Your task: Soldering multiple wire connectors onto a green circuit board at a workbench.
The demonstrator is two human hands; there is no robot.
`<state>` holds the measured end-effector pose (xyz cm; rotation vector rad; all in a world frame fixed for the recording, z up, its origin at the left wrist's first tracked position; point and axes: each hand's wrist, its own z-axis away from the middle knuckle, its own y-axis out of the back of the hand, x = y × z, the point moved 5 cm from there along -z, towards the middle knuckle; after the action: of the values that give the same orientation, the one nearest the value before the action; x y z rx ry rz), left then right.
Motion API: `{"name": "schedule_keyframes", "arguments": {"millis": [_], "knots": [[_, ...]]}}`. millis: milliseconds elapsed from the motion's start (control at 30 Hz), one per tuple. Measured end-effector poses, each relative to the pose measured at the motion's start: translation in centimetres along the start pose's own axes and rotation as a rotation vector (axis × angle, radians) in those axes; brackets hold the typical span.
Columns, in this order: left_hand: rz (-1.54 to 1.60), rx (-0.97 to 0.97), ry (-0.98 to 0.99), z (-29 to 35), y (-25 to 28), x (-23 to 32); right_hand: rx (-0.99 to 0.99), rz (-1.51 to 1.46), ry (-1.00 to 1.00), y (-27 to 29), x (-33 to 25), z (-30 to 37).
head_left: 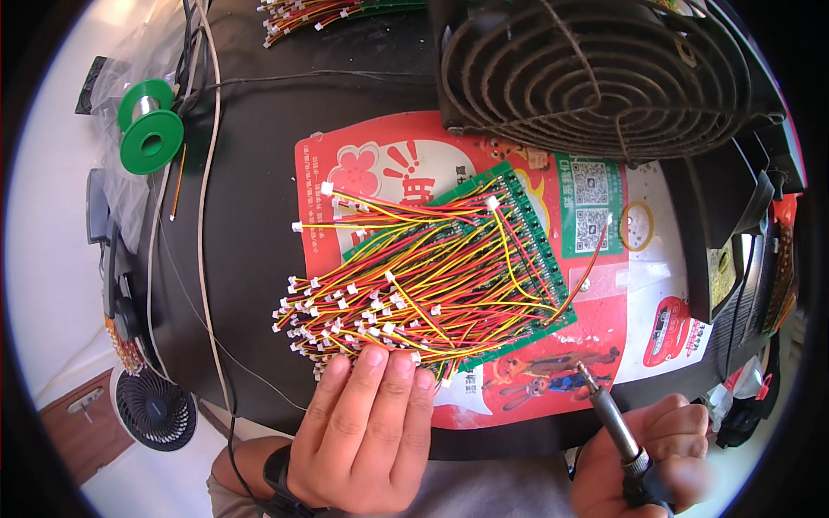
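In the head view, the left hand (367, 440) is stretching its four fingers side by side, their tips touching the near edge of a heap of white plugs (341, 326). The thumb is hiding, so whether they are pinching anything I cannot tell. The right hand (609, 475) is curling its fingers closed around a soldering iron (615, 423), whose tip is pointing up and leftward, apart from the circuit boards (546, 259). These green boards are lying ahead of and between both sets of fingers, with red, yellow and black wires (432, 285) running leftward to the plugs. A red printed sheet (596, 324) is lying beneath them on the dark surface (259, 207).

Beyond the right fingers, a big fan (596, 95) is standing over the sheet's far edge and blocking what lies behind. Far ahead of the left fingers, another wire bundle (319, 15) is running out of the frame. To their left, a pale cable (204, 198), a green solder spool (151, 142) and a small black fan (155, 410) are sitting well apart.

Wires are covering most of the boards, the right fingertips are blurring, and the dark rim is cutting off the outermost things.
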<state>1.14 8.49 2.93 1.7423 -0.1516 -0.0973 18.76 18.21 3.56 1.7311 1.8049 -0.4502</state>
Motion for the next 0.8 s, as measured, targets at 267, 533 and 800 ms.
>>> {"name": "schedule_keyframes", "arguments": {"millis": [267, 533, 800], "knots": [[-0.088, 0.170, -0.186, -0.4, 3.3, 1.2, 0.015, -0.010, 0.000, 0.0, -0.2, 0.0], [0.102, 0.170, -0.002, -3.9, -0.5, -0.4, 0.053, 0.013, -0.024, 0.0, -0.1, 0.0], [0.295, 0.215, -0.023, -3.5, -1.1, -2.0, -0.004, -0.007, -0.027, 0.0, 0.2, 0.2]]}}
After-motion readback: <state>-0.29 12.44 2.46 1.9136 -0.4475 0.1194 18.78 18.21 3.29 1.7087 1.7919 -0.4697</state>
